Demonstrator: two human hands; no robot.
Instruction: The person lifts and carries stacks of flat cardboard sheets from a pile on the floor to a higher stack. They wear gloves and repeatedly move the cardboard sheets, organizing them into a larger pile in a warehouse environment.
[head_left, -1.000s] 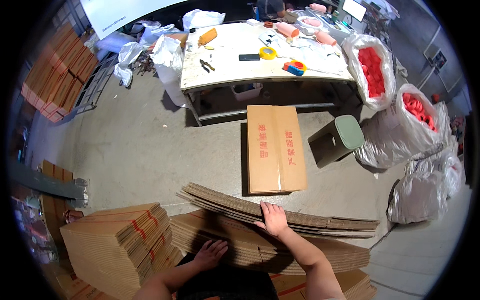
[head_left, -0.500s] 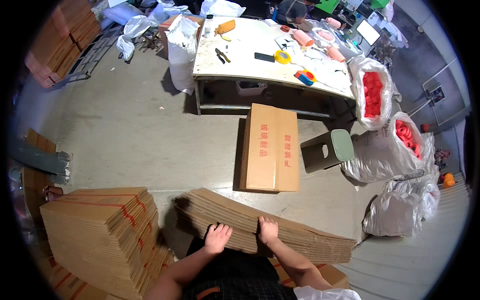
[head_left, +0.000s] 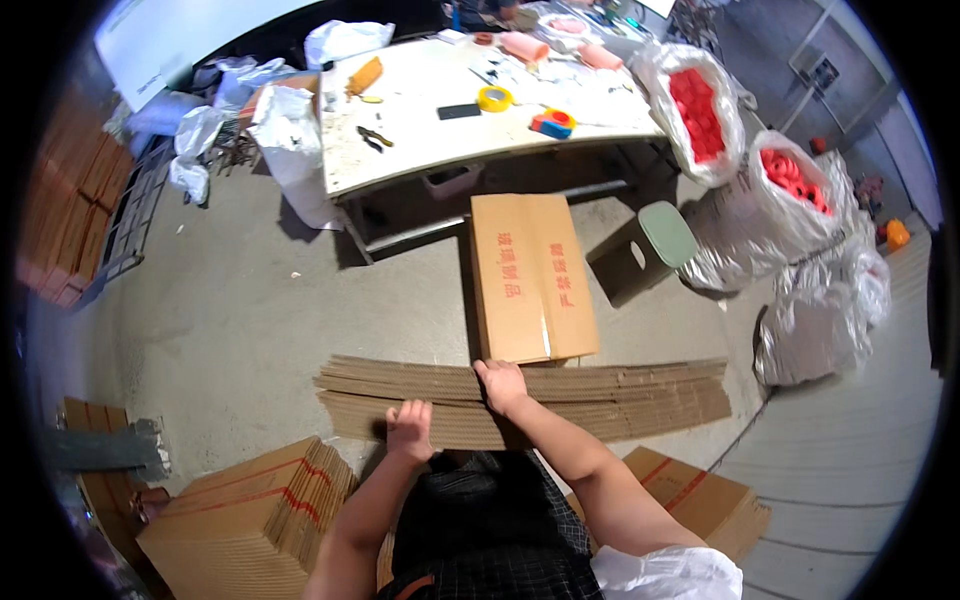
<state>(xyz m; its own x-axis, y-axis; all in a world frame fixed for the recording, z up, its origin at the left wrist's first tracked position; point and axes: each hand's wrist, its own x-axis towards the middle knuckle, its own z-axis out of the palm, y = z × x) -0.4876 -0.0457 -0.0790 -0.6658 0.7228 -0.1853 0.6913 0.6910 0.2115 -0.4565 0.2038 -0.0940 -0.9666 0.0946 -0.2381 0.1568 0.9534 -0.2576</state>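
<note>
A thick bundle of flattened cardboard boxes (head_left: 620, 402) stretches crosswise in front of me, its layered brown edges facing up. My left hand (head_left: 409, 432) is closed on the near part of the bundle, left of its middle. Farther forward, my right hand (head_left: 500, 386) has its fingers curled over the bundle's upper layers near the middle. The undersides of both grips are hidden. Just beyond the bundle sits a closed carton (head_left: 525, 275) with red printing, its near end close to my right hand.
A grey-green stool (head_left: 668, 235) stands right of the carton. Behind them is a white worktable (head_left: 420, 150) with tape, pliers and a phone. Sacks of red parts (head_left: 695, 120) line the right. Stacked flat cartons (head_left: 240, 520) are at lower left, more flat cartons (head_left: 690, 490) at lower right.
The bundle has swung from a slant to nearly straight across and come up against the carton's near end. Both hands moved with it, keeping hold. My view has shifted too.
</note>
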